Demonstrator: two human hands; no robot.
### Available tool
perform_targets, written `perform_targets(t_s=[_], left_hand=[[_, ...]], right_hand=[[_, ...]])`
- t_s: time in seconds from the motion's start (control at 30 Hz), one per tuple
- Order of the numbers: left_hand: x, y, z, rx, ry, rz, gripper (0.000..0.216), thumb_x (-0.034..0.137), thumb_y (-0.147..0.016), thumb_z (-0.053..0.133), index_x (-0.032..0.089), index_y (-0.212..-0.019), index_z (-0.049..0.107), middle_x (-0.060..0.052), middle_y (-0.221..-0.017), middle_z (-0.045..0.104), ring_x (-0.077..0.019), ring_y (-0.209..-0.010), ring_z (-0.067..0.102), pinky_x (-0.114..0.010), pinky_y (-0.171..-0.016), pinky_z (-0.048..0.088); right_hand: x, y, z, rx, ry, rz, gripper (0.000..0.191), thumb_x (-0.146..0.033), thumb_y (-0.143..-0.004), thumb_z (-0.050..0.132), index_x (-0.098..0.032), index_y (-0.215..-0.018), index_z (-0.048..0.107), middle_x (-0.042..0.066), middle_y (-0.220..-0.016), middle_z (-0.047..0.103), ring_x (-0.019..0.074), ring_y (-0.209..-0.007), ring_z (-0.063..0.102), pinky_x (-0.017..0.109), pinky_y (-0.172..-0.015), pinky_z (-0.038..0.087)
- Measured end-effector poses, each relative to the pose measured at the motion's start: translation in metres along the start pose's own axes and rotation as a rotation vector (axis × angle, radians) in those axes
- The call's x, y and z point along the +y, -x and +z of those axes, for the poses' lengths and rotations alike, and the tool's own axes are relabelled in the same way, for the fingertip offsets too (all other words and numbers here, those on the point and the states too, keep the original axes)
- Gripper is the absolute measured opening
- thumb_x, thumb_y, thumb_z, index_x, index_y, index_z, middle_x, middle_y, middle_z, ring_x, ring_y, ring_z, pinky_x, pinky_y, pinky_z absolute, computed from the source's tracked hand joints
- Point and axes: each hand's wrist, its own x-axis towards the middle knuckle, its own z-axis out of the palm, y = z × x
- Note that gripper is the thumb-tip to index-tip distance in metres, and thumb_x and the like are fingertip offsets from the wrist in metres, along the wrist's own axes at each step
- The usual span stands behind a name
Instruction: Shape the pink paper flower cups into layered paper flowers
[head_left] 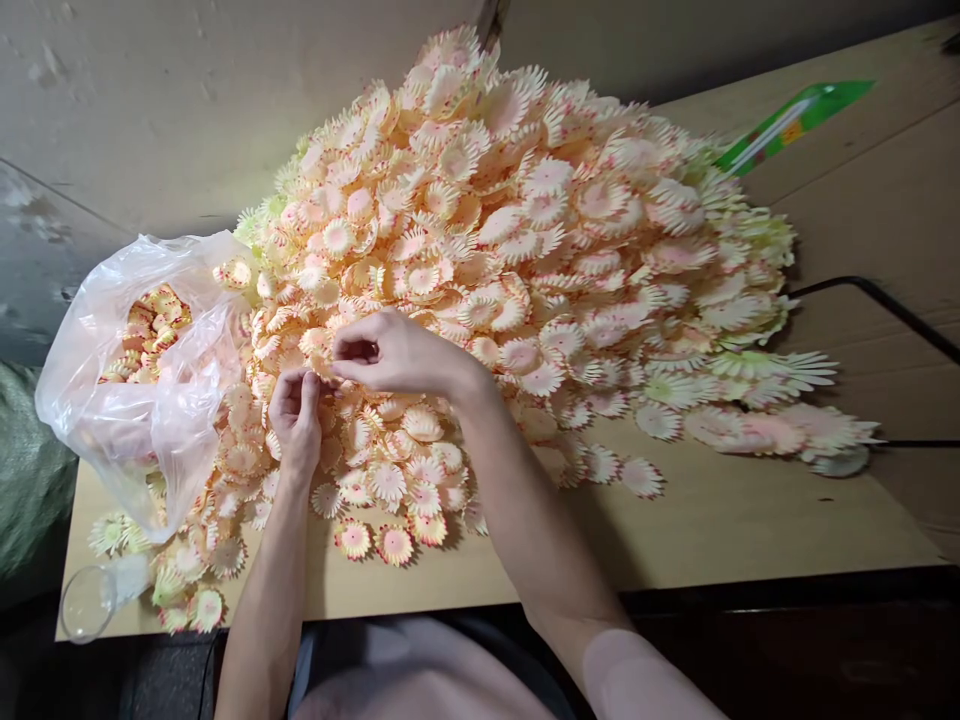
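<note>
My left hand is closed in a pinch at the left part of a large heap of artificial flower petal discs, thumb pointing up. Beside it, my right hand is also closed in a pinch, its fingertips almost meeting the left ones. Whatever lies between the fingertips is too small and dark to make out. The discs are pale pink and cream with fringed, red-tipped edges. Several sit between my forearms, among them a yellowish disc with red tips near the front.
A clear plastic bag with more discs stands at the left. A clear round cup lies at the table's front left corner. A green packet sticks out at the back right, and a black bent rod crosses the right side of the table.
</note>
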Motion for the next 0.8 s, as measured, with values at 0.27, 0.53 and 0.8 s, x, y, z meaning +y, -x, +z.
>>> perform_targets(t_s=[0.27,0.53,0.8], left_hand=[[0.002,0.004,0.004,-0.068,-0.075,-0.012,0.024,0.042,-0.086,0.067,0.018,-0.086,0.063,0.001,-0.071,0.066,-0.0096,-0.063,0.064,-0.022,-0.066,0.054],[-0.003,0.001,-0.001,-0.108,0.058,-0.090,0.018,0.036,-0.081,0.074,0.020,-0.084,0.067,0.002,-0.073,0.066,-0.0094,-0.066,0.063,-0.022,-0.070,0.053],[-0.005,0.000,0.000,-0.113,0.078,-0.142,0.033,0.050,-0.077,0.073,0.019,-0.076,0.064,0.002,-0.066,0.059,-0.0099,-0.061,0.056,-0.023,-0.065,0.051]], right_hand=[[0.012,0.003,-0.009,0.229,0.065,-0.004,0.012,-0.018,-0.072,0.056,-0.015,-0.061,0.054,-0.002,-0.059,0.053,0.0091,-0.058,0.046,0.025,-0.060,0.034],[0.008,-0.002,0.002,0.188,-0.017,-0.098,0.005,-0.013,-0.068,0.054,-0.017,-0.071,0.053,-0.004,-0.062,0.050,0.0077,-0.058,0.045,0.022,-0.058,0.034],[0.001,-0.003,0.005,0.001,0.005,-0.111,0.012,-0.013,-0.072,0.056,-0.015,-0.082,0.063,-0.002,-0.066,0.057,0.0087,-0.061,0.050,0.022,-0.061,0.038]])
